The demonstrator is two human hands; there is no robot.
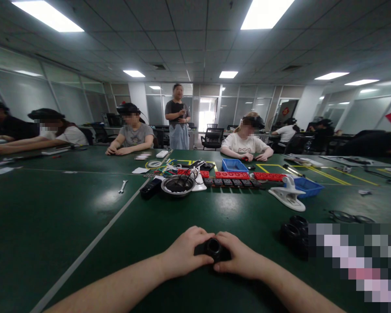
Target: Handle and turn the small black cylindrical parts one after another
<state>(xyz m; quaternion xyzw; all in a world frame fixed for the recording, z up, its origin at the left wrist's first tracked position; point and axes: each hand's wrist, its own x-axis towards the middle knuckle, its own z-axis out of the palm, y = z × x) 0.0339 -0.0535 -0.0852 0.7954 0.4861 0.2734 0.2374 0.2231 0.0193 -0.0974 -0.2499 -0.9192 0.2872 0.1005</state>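
Note:
Between my two hands, close to me on the green table (143, 226), is a short black ring-shaped part (213, 247) with a round hole facing up. My left hand (189, 250) grips it from the left, thumb at the near side and fingers at the far side. From the right, my right hand (236, 256) closes round it in the same way. The underside of the part is hidden, so I cannot tell whether it touches the table. To the right stands a cluster of similar black round parts (291, 232), partly covered by a blurred patch.
A metal bowl (178, 186) with black cable, a black handheld device (150, 188), red power strips (232, 175), blue bins (308, 187) and a white clamp (288, 193) lie mid-table. A wrench (123, 187) is left, glasses (352, 216) right. Several people sit around; one person (178, 117) stands.

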